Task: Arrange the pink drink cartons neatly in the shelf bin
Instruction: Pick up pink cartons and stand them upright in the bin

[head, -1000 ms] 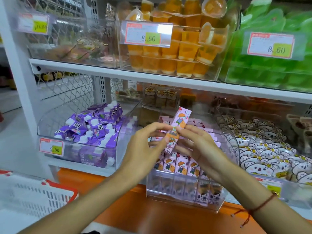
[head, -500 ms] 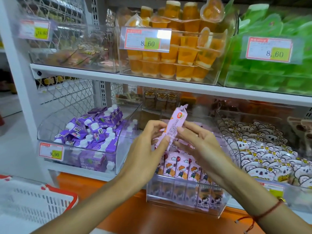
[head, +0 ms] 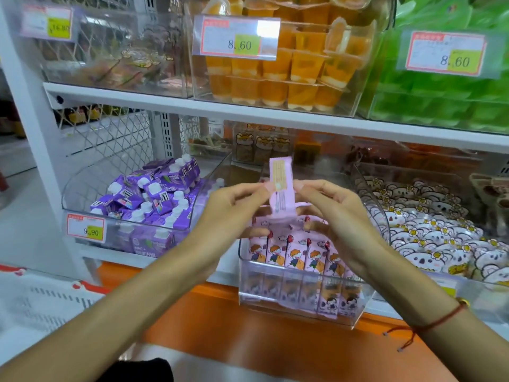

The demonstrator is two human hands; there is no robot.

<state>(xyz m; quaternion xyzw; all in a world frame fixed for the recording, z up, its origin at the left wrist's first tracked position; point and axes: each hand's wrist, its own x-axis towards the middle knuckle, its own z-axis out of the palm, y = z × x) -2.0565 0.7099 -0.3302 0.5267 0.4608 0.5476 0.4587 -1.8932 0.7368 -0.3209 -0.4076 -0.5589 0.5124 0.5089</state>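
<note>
A slim pink drink carton (head: 281, 190) stands upright in the air, its printed text panel facing the viewer, directly at 12 o'clock above the clear plastic shelf bin (head: 297, 304). In that bin, a front row of matching pink cartoon-printed cartons (head: 297, 256) stands upright, side by side.

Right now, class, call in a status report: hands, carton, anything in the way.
Left hand and right hand pinching one pink drink carton, upright above clear shelf bin. Front row of cartons standing. Nothing blocking.
</note>
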